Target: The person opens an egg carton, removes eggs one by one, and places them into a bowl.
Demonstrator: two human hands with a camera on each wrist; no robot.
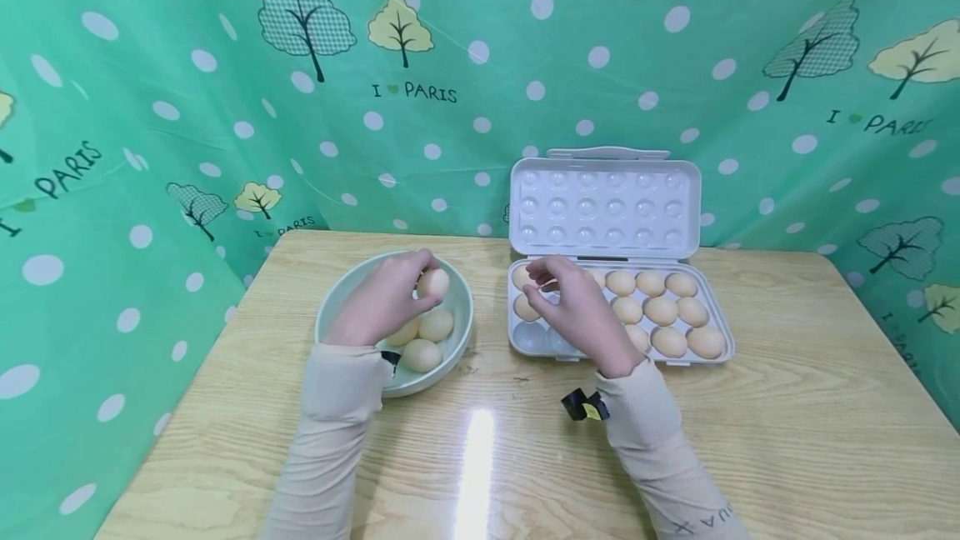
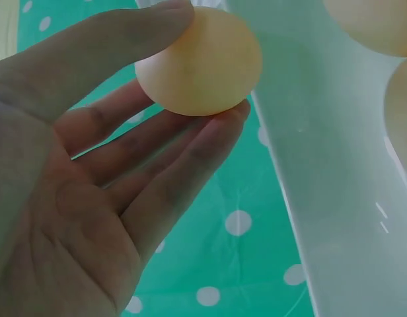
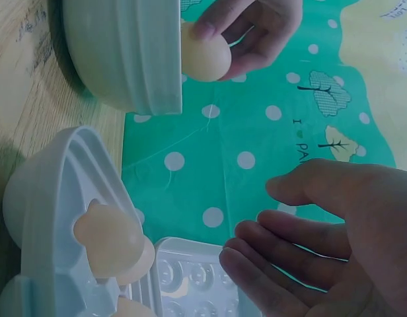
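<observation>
My left hand [image 1: 381, 300] pinches an egg [image 1: 433, 284] between thumb and fingertips, above a pale green bowl [image 1: 459, 297]. More eggs [image 1: 422, 355] lie in the bowl, partly covered by that hand. In the left wrist view the held egg [image 2: 207, 63] is beside the bowl's rim. My right hand [image 1: 576, 307] hovers over the left part of a white egg carton [image 1: 531, 338], fingers loosely bent. Nothing is between thumb and fingers of the right hand [image 3: 316, 238] in the right wrist view. Eggs [image 1: 661, 311] sit in many carton cups; some cups are hidden beneath the hand.
The carton's lid [image 1: 606, 205] stands raised at the back, against a green dotted curtain [image 1: 450, 148]. Both containers rest on a wooden table [image 1: 795, 407], with the bowl on the left and the carton on the right. A small black device [image 1: 585, 405] is at the right wrist.
</observation>
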